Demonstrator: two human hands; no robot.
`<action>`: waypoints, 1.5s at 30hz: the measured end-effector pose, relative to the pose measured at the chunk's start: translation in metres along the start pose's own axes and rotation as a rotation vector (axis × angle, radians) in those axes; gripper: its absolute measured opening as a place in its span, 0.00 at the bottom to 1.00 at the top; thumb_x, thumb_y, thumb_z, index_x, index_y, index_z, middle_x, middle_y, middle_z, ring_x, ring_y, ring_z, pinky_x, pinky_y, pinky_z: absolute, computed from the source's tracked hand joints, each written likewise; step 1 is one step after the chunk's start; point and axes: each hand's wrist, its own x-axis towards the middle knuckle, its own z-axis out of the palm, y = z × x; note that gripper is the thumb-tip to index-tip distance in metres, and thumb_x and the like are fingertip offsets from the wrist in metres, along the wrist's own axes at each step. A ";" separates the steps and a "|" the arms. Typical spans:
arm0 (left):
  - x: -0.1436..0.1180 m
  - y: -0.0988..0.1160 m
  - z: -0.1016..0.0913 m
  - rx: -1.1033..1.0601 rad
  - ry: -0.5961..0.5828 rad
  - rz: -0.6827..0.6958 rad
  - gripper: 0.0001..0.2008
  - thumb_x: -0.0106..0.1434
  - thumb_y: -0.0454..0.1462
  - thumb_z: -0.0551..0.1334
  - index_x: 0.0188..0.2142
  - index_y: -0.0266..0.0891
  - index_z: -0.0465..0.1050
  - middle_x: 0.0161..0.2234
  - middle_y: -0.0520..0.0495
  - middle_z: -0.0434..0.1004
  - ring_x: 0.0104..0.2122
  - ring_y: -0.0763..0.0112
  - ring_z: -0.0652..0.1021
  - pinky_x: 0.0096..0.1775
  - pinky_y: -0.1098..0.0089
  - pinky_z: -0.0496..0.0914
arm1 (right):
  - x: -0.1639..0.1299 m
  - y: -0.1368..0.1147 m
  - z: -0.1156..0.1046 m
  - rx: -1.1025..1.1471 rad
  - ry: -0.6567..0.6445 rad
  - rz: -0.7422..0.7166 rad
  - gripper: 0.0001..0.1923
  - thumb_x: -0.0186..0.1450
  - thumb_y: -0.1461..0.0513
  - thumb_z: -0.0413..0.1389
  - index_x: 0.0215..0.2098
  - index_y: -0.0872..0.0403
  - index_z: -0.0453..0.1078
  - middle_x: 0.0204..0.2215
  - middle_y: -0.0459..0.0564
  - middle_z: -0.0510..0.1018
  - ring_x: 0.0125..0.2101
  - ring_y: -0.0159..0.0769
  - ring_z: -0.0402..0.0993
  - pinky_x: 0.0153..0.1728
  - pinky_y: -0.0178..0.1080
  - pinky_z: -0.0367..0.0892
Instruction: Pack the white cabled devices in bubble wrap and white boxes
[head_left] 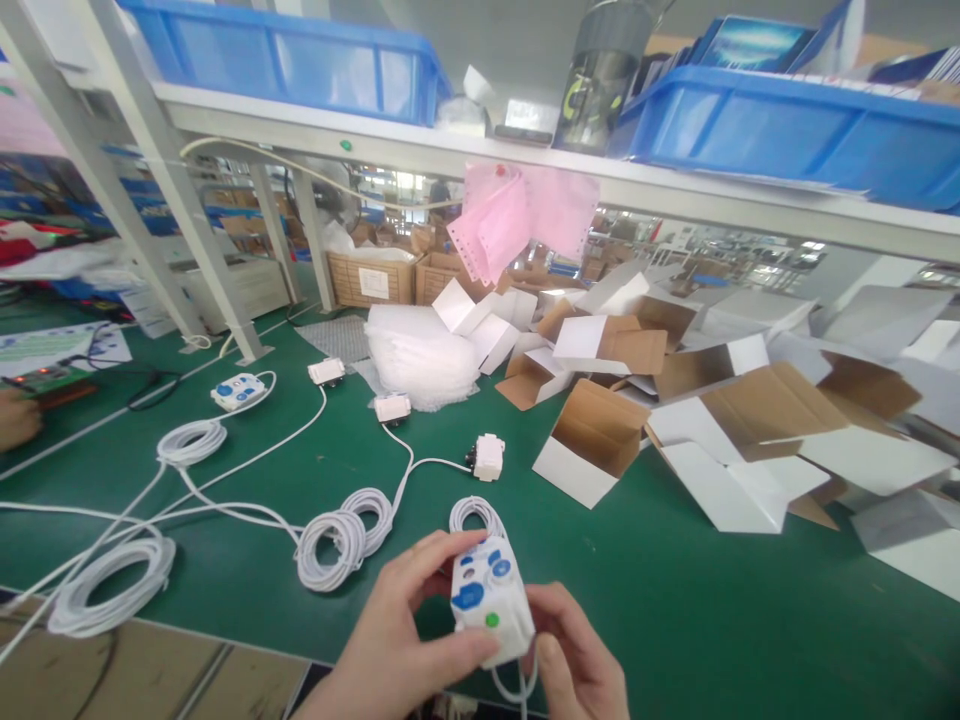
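A small white plastic device (491,598) with blue patches and a green dot is held up above the front edge of the green table. My left hand (409,625) grips it from the left, fingers over the far edge and thumb on the near face. My right hand (574,655) has curled fingers against its right side, close to the white cable (517,690) hanging below. Just behind the device lies a coiled white cable (476,515). Further back on the table sits a white connector block (489,457).
Coiled cables (330,550) and another blue-patched device (238,391) lie left. Opened white cartons (592,440) pile up on the right, beside stacked foam bags (420,355). An overhead shelf carries blue bins (780,130). Another person's hand (16,418) shows at far left.
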 end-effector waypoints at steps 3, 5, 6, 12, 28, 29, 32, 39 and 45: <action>0.006 -0.013 0.004 -0.187 0.026 -0.071 0.26 0.53 0.44 0.72 0.50 0.38 0.80 0.47 0.39 0.83 0.42 0.56 0.82 0.43 0.64 0.79 | 0.000 0.013 0.003 -0.205 0.089 -0.263 0.31 0.59 0.40 0.64 0.52 0.49 0.76 0.45 0.55 0.79 0.42 0.49 0.77 0.41 0.45 0.73; 0.011 -0.020 0.007 -0.217 0.029 -0.105 0.27 0.53 0.49 0.72 0.49 0.36 0.80 0.42 0.39 0.84 0.37 0.58 0.82 0.38 0.66 0.79 | -0.003 0.023 0.010 -0.287 0.110 -0.331 0.38 0.57 0.41 0.67 0.60 0.49 0.70 0.53 0.58 0.76 0.50 0.55 0.74 0.48 0.50 0.72; 0.013 -0.021 0.009 -0.211 0.035 -0.116 0.28 0.54 0.51 0.72 0.48 0.35 0.81 0.39 0.39 0.84 0.35 0.60 0.82 0.36 0.67 0.78 | -0.005 0.027 0.014 -0.310 0.117 -0.335 0.38 0.58 0.43 0.67 0.62 0.49 0.68 0.55 0.58 0.75 0.52 0.56 0.74 0.49 0.51 0.72; 0.016 -0.011 0.014 -0.069 0.007 -0.041 0.24 0.62 0.53 0.64 0.43 0.35 0.84 0.39 0.40 0.85 0.36 0.59 0.82 0.37 0.67 0.77 | -0.018 0.033 0.028 -0.398 0.263 -0.342 0.30 0.61 0.57 0.68 0.60 0.49 0.68 0.54 0.62 0.75 0.52 0.59 0.74 0.48 0.57 0.74; 0.005 -0.009 0.018 0.082 0.024 0.175 0.21 0.71 0.53 0.58 0.55 0.49 0.79 0.53 0.42 0.76 0.54 0.58 0.76 0.56 0.62 0.72 | -0.012 0.029 0.027 0.146 0.140 -0.033 0.21 0.69 0.53 0.60 0.59 0.46 0.72 0.45 0.55 0.84 0.47 0.53 0.82 0.45 0.53 0.80; 0.004 -0.010 0.018 0.080 0.016 0.155 0.20 0.71 0.52 0.59 0.56 0.50 0.78 0.57 0.43 0.75 0.57 0.57 0.74 0.60 0.61 0.70 | -0.009 0.028 0.022 0.179 0.134 0.001 0.20 0.70 0.50 0.58 0.57 0.46 0.74 0.44 0.54 0.85 0.46 0.53 0.83 0.45 0.54 0.80; 0.002 -0.014 0.019 0.091 -0.009 0.130 0.19 0.71 0.49 0.60 0.58 0.50 0.76 0.60 0.46 0.75 0.61 0.58 0.73 0.63 0.60 0.67 | -0.001 0.022 0.010 0.365 0.098 0.193 0.24 0.70 0.43 0.53 0.52 0.48 0.79 0.41 0.56 0.85 0.44 0.52 0.84 0.45 0.52 0.80; 0.002 -0.012 0.021 0.063 -0.022 0.129 0.19 0.72 0.48 0.58 0.57 0.49 0.77 0.60 0.46 0.76 0.61 0.58 0.74 0.62 0.61 0.69 | 0.004 0.015 0.003 0.482 0.063 0.365 0.32 0.67 0.36 0.50 0.46 0.50 0.82 0.43 0.58 0.84 0.41 0.46 0.83 0.41 0.48 0.81; 0.007 -0.009 0.016 -0.131 0.006 0.080 0.22 0.66 0.50 0.65 0.55 0.44 0.78 0.55 0.41 0.78 0.52 0.56 0.79 0.51 0.65 0.76 | 0.002 0.016 0.010 0.057 0.211 0.031 0.27 0.62 0.50 0.66 0.56 0.49 0.73 0.40 0.54 0.81 0.27 0.38 0.77 0.22 0.35 0.72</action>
